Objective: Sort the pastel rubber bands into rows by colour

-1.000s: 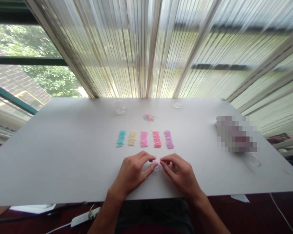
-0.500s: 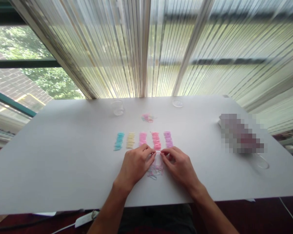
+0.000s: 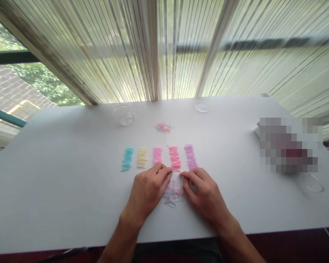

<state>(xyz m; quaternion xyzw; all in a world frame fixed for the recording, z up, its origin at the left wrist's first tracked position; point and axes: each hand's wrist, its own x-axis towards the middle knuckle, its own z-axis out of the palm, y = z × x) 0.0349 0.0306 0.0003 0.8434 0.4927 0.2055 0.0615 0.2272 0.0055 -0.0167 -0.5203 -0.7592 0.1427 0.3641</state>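
Note:
Five columns of small coloured bands lie side by side: teal [image 3: 128, 159], yellow [image 3: 142, 157], pink [image 3: 157, 155], coral [image 3: 174, 157] and purple [image 3: 191, 157]. My left hand [image 3: 150, 193] is at the foot of the pink and coral columns, its thumb and forefinger closed at the left end of a thin coral band [image 3: 176, 170]. My right hand [image 3: 204, 193] is near the band's other end, thumb and index apart, the index fingertip close to the band. Between my hands lies a loose pile of mixed bands [image 3: 172, 195].
A smaller pile of mixed bands [image 3: 163, 127] lies beyond the columns. A clear round container [image 3: 126, 118] and a clear lid [image 3: 202, 107] stand near the far edge of the white table [image 3: 71, 175]. A pixelated object [image 3: 285, 146] is at the right.
The view has shifted a little. The coral band is now at the bottom of the coral column, and my right thumb has come away from the index finger.

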